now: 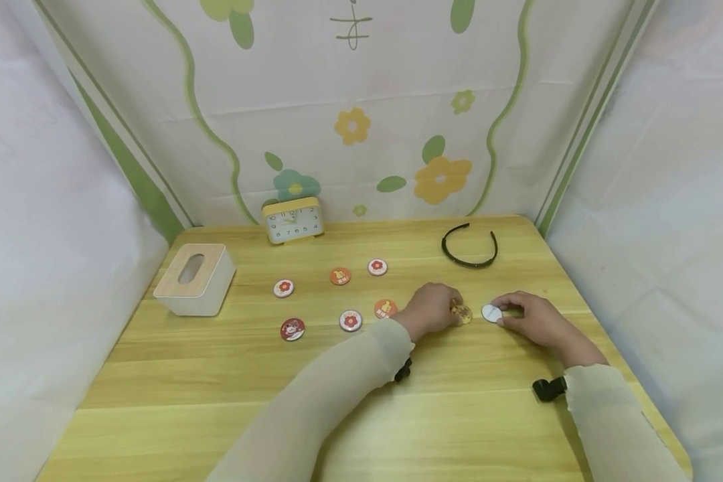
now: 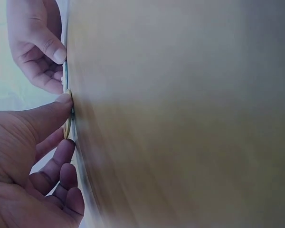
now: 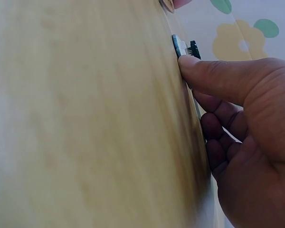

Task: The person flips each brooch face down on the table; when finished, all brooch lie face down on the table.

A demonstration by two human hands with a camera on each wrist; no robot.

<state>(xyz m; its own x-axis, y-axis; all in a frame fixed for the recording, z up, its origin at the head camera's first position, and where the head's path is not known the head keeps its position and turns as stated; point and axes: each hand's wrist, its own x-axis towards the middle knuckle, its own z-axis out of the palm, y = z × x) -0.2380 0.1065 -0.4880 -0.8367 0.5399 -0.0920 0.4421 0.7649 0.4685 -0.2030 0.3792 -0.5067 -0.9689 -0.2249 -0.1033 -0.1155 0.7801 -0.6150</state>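
Note:
Toward the right of the table, my left hand point(image 1: 434, 308) pinches a yellow round badge point(image 1: 462, 314) with a dark pattern by its edge. In the left wrist view, that badge point(image 2: 68, 126) stands edge-on between thumb and fingers. Just to its right, my right hand point(image 1: 533, 320) pinches a white round badge point(image 1: 491, 312) between thumb and finger. The white badge point(image 3: 176, 45) looks low against the tabletop in the right wrist view. A small gap separates the two badges. Next to the left wrist lies an orange badge point(image 1: 385, 308), partly hidden by the sleeve.
Several badges lie to the left, among them a white flower badge point(image 1: 351, 320), an orange badge point(image 1: 340, 276) and a red badge point(image 1: 292, 329). Behind stand a yellow clock point(image 1: 293, 221) and a tissue box point(image 1: 211, 288). A black headband point(image 1: 470, 264) lies beyond the hands.

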